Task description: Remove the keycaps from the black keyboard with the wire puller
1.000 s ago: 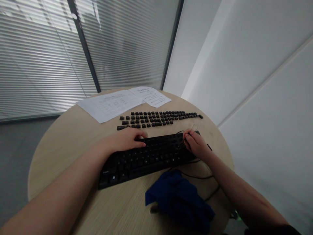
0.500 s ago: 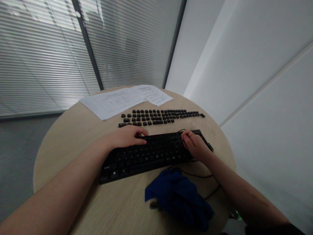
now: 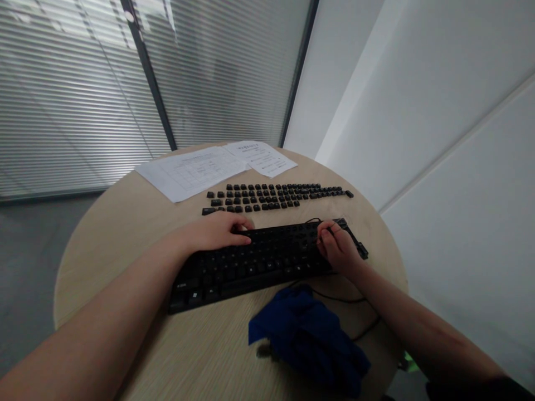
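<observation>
A black keyboard (image 3: pixel 251 262) lies at a slant on the round table, and some of its key places at the right look bare. My left hand (image 3: pixel 221 229) grips its far edge, thumb on top and fingers curled behind. Over the keyboard's right part, my right hand (image 3: pixel 337 245) is closed in a pinch. Thin wires stick out past its fingers, like those of a wire keycap puller (image 3: pixel 345 219); most of it is hidden in the hand. Beyond the keyboard, loose black keycaps (image 3: pixel 259 199) lie in several rows.
A crumpled blue cloth (image 3: pixel 305 334) lies at the near side, with a brush-like end (image 3: pixel 264 351) showing under it. A black cable (image 3: pixel 343 301) runs by the cloth. Printed papers (image 3: pixel 196 170) lie at the table's (image 3: pixel 96 245) far edge, close to the blinds and wall.
My right hand has shifted slightly to the right over the keyboard, still pinched. My left hand keeps its hold on the far edge. The view has moved a little.
</observation>
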The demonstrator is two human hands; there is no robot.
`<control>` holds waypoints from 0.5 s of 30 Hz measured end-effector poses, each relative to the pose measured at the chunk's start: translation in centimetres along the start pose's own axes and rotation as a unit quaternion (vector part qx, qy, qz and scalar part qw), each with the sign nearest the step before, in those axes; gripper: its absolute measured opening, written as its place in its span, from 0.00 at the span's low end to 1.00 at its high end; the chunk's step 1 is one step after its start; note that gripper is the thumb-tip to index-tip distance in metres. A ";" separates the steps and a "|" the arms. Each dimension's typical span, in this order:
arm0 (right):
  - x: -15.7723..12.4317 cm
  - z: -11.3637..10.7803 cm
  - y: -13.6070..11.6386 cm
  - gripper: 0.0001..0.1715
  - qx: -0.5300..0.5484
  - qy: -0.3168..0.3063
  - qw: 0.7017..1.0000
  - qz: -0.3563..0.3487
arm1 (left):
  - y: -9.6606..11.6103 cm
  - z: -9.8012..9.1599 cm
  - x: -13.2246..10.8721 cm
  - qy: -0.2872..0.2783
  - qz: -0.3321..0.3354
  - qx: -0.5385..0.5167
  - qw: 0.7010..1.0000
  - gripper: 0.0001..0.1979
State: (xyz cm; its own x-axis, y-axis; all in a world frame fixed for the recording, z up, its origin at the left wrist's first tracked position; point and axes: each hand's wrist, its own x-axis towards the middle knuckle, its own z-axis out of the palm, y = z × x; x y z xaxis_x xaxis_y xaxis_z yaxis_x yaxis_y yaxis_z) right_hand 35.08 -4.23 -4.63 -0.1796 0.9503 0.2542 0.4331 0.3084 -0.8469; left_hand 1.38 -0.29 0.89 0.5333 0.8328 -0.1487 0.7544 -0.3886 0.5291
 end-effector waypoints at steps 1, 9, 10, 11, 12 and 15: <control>0.0 0.0 0.1 0.13 0.014 0.010 1.000 0.009 | 0.0 0.0 0.0 -0.002 0.000 -0.001 1.000 0.20; 0.1 -0.2 -0.1 0.13 0.039 -0.014 0.999 0.025 | -0.3 0.1 0.1 0.002 0.002 0.000 1.000 0.20; 0.1 -0.3 -0.2 0.14 0.039 -0.019 0.999 0.024 | -0.3 0.1 0.1 0.001 0.001 0.000 1.000 0.20; 0.1 -0.3 -0.2 0.14 0.037 -0.022 0.999 0.022 | -0.3 0.1 0.1 0.000 0.001 0.001 1.000 0.20; 0.1 -0.4 -0.3 0.13 0.034 -0.026 0.999 0.021 | -0.3 0.2 0.1 -0.001 0.001 0.002 1.000 0.21; 0.0 -0.4 -0.2 0.14 0.020 -0.031 0.999 0.014 | -0.3 0.2 0.2 -0.001 -0.001 0.000 1.000 0.21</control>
State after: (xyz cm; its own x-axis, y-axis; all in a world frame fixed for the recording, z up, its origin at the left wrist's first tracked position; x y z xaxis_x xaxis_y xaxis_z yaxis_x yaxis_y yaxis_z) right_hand 35.35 -4.24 -4.26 -0.2222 0.9538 0.2022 0.4028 0.2787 -0.8718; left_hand 1.29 -0.09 0.51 0.5321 0.8328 -0.1525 0.7560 -0.3862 0.5285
